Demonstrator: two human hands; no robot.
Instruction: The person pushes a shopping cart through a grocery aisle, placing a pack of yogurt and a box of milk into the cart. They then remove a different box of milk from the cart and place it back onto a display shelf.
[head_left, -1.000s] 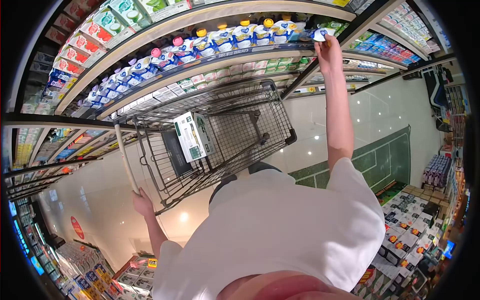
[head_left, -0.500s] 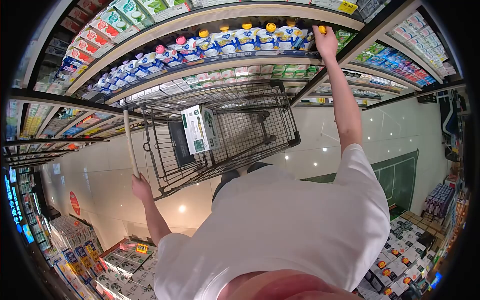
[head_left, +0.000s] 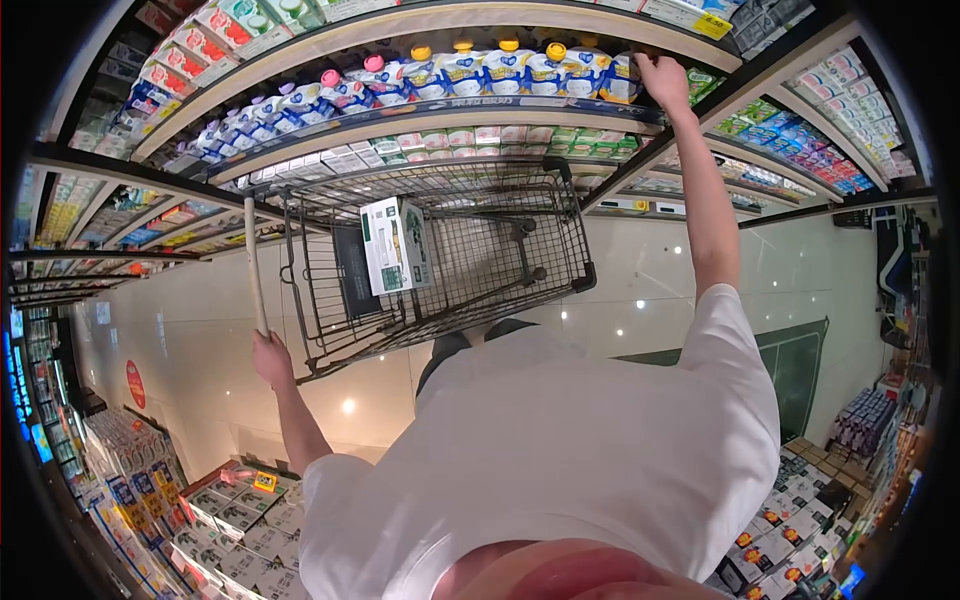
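My left hand is closed around the pale push handle of a dark wire shopping cart. In the cart's near-left part stands a white and green box. Up at the shelf, my right hand has its fingers bent at the top of a blue and white spouted pouch, at the right end of a row. My fingers hide this pouch's cap. Similar pouches with yellow caps stand to its left, and pink-capped ones are farther along.
Cartons fill the shelf above, and small packs the shelf below. A dark shelf upright stands right of my right hand. Stacked boxes are behind me on the left, with more cartons behind on the right. Tiled floor surrounds the cart.
My right hand has shifted slightly right and down, and the pouch beside it now shows its front. The yellow cap at my fingers no longer shows. My left hand stays on the handle.
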